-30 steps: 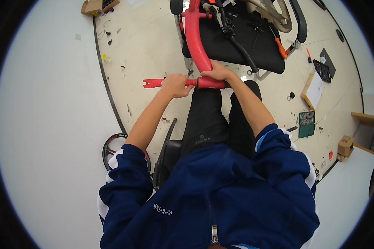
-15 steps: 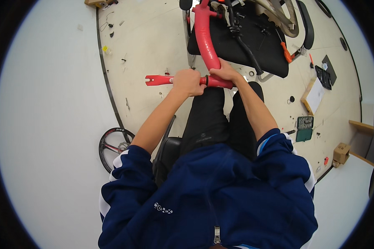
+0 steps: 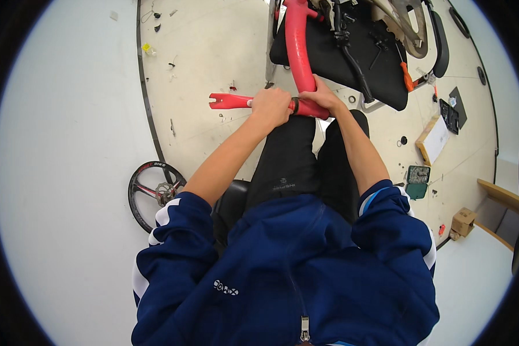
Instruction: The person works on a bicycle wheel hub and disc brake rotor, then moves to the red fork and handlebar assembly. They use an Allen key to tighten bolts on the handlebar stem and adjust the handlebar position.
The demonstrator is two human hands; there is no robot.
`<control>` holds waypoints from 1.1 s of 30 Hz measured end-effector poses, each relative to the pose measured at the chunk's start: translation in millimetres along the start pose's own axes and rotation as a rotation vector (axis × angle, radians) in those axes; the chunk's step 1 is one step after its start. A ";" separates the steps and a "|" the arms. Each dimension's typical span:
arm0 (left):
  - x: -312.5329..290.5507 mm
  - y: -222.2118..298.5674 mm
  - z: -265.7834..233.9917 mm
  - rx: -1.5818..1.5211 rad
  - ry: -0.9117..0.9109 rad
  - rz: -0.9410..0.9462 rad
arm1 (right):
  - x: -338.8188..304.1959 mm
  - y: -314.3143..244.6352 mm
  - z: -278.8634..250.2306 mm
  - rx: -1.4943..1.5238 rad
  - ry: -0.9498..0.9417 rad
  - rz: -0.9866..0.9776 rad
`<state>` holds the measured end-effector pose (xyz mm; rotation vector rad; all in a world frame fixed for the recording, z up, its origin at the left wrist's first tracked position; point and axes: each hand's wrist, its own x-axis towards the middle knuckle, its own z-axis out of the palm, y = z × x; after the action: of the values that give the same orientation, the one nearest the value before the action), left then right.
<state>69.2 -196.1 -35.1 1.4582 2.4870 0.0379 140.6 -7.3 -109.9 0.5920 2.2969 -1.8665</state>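
Observation:
My left hand [image 3: 272,107] is wrapped round a red bicycle fork [image 3: 230,101], whose slotted ends point left. The fork lies crosswise above my knees. A dark ring [image 3: 294,106] shows where the fork meets the short tube of a red bicycle frame [image 3: 298,49]. Closed on that frame, near the joint, is my right hand [image 3: 325,98]; some of its fingers are hidden behind the tube. From there the frame's thick curved tube runs away over a black chair seat [image 3: 380,83].
The seat bears a black handlebar [image 3: 352,63], an orange-handled screwdriver [image 3: 407,78] and a greyish metal part [image 3: 412,34]. A spoked wheel [image 3: 134,199] leans at my left. Rightward on the floor are a green case [image 3: 417,191], a black tool case [image 3: 449,115] and a cardboard box [image 3: 463,221].
The fork and frame sit slightly farther right and higher in view, together with the chair. My left hand has shifted slightly toward the ring. Both hands keep their hold.

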 end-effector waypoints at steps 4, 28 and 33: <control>-2.9 -2.8 3.9 -0.049 -0.004 -0.034 | -5.7 -3.9 5.9 -0.042 0.038 -0.040; 14.0 -20.1 23.4 -0.073 -0.024 0.207 | -7.8 5.9 10.3 -0.185 0.164 -0.094; 11.0 -19.8 14.5 -0.021 -0.073 0.197 | -13.9 -3.5 22.3 -0.248 0.271 -0.065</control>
<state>50.6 -198.0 -54.4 1.6602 2.2715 0.0462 148.7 -32.5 -107.2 0.7837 2.6948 -1.5729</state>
